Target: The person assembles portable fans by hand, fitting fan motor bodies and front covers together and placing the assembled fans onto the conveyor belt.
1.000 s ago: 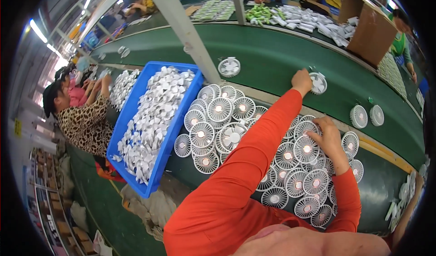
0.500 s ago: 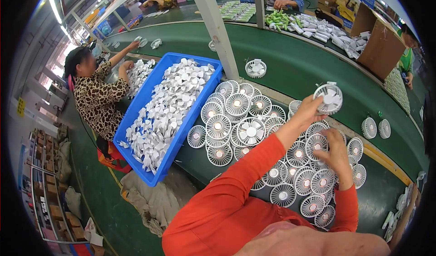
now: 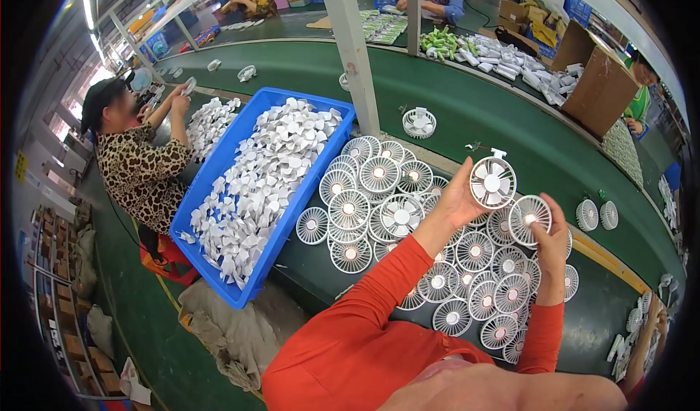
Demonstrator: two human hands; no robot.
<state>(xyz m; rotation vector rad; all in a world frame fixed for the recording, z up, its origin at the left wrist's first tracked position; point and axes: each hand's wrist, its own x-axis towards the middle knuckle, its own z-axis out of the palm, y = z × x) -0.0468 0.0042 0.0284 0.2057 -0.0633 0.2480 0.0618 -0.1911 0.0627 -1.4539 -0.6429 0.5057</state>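
Observation:
My left hand [image 3: 459, 201] is closed on the edge of a white fan housing [image 3: 493, 183] with blades inside, a small tab on top and thin wires trailing from its upper left. Close beside it, my right hand [image 3: 553, 245] grips a round white fan grille [image 3: 529, 220] by its rim, fingers curled around the far side. The two parts are held nearly edge to edge above the table. Below my forearms lies a heap of similar white grilles [image 3: 475, 251]. One fan piece with blades [image 3: 402, 215] rests among them.
A blue crate [image 3: 257, 276] of white fan blades stands left of the grilles. Beyond runs a green conveyor belt [image 3: 467, 112] carrying fan housings [image 3: 419, 123], with a pale post [image 3: 353, 53] at its near edge. A co-worker [image 3: 138, 148] works at left; another person's arm [image 3: 649, 342] shows at right.
My right hand has lifted a grille from the heap and brought it up beside the housing. My left hand has drawn the housing back left and lower, turning its blades toward me.

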